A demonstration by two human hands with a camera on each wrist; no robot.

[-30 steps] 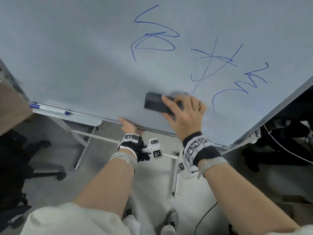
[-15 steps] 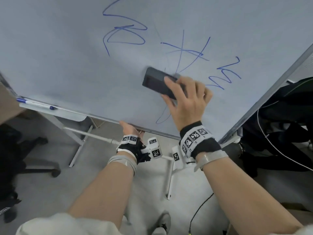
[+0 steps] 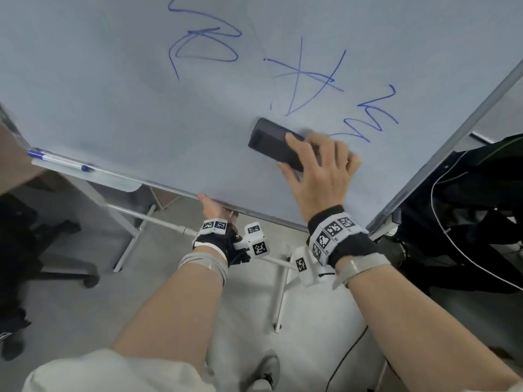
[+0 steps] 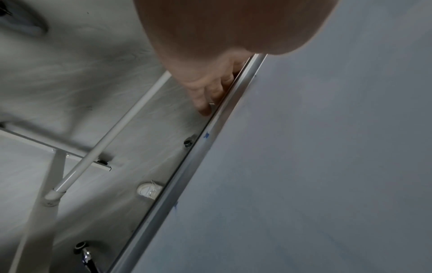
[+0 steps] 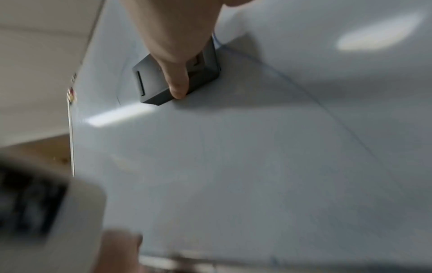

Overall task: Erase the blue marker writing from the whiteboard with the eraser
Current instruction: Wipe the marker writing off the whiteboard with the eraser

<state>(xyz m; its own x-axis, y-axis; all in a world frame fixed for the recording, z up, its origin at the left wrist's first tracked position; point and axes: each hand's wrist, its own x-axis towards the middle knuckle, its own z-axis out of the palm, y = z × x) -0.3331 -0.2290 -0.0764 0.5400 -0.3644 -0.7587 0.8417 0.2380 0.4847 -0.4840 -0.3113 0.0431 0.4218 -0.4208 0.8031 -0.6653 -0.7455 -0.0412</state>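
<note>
The whiteboard (image 3: 113, 94) tilts before me, carrying blue marker writing (image 3: 209, 43) at the top, a crossed figure (image 3: 311, 77) in the middle and zigzag strokes (image 3: 376, 114) at the right. My right hand (image 3: 319, 168) grips the dark grey eraser (image 3: 271, 142) and presses it flat on the board just below the crossed figure. In the right wrist view my thumb lies over the eraser (image 5: 154, 83). My left hand (image 3: 212, 207) holds the board's bottom frame (image 4: 210, 140), fingers (image 4: 205, 96) curled behind the edge.
A blue marker (image 3: 56, 161) lies on the pen tray (image 3: 113, 182) at the lower left. The board's stand legs (image 3: 135, 230) reach over the grey floor. An office chair base (image 3: 56, 267) is at the left, dark bags and cables (image 3: 467, 207) at the right.
The eraser went up and then back down to the right; the long stroke below the crossed figure is wiped away. My left hand kept its hold on the bottom frame.
</note>
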